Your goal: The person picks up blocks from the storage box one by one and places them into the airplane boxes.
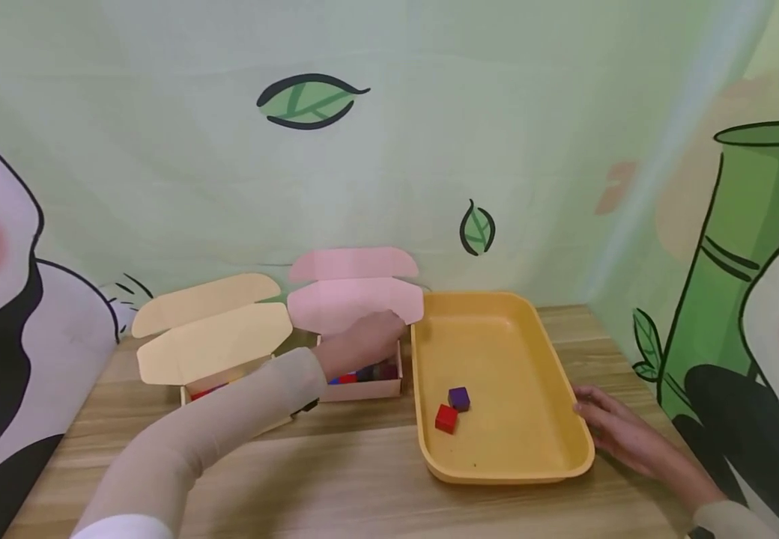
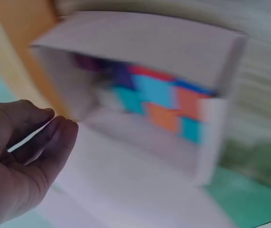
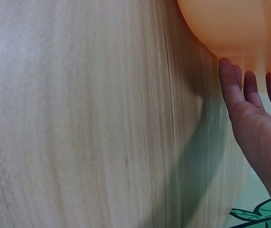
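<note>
In the head view my left hand point(image 1: 377, 335) reaches over the right side of the open pink box point(image 1: 371, 389). The left wrist view shows the hand point(image 2: 28, 152) beside the box, with bent fingers close to the thumb and nothing visible between them. Coloured cubes point(image 2: 156, 92) line part of the box, blurred in that view. My right hand point(image 1: 615, 428) rests against the outer right side of the yellow tray point(image 1: 507, 473); its extended fingertips point(image 3: 225, 64) are right at the tray's wall. Inside the tray, a red cube point(image 1: 446, 419) lies close to a purple cube point(image 1: 459, 398).
A cream box point(image 1: 217, 344) with its lid up stands left of the pink one, partly hidden by my left sleeve point(image 1: 228, 408). The pink lid point(image 1: 356, 303) stands raised at the back. A printed cloth point(image 1: 403, 165) hangs behind the wooden table point(image 1: 335, 479).
</note>
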A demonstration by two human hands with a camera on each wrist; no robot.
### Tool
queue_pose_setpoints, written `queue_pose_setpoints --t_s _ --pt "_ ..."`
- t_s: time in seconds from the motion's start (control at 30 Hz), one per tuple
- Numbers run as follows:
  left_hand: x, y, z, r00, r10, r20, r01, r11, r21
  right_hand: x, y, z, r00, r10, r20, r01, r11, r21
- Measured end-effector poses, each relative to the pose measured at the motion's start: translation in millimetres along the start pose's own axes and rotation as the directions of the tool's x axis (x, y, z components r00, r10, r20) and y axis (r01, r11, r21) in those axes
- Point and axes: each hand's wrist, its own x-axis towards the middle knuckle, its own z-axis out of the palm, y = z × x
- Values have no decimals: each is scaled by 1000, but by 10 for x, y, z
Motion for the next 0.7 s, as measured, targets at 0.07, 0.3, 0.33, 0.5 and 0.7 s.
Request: queue_pose_setpoints --t_s 0.07,0.3,0.33,0.5,0.7 --pt "55 165 -105 999 42 6 -42 999 -5 -9 -13 0 1000 -2 1 2 1000 4" --pt "353 887 -273 944 180 278 -193 981 22 -35 -21 13 1000 -5 7 5 999 37" --pt "395 969 -252 935 182 303 -198 980 21 -36 -21 17 1000 -5 4 5 999 37" --pt "506 1238 -113 921 91 378 -88 996 -24 -22 -22 41 1000 -2 13 1 999 34" --pt "615 1334 83 909 3 416 5 1000 -18 -45 -19 37 1000 -8 8 7 999 32"
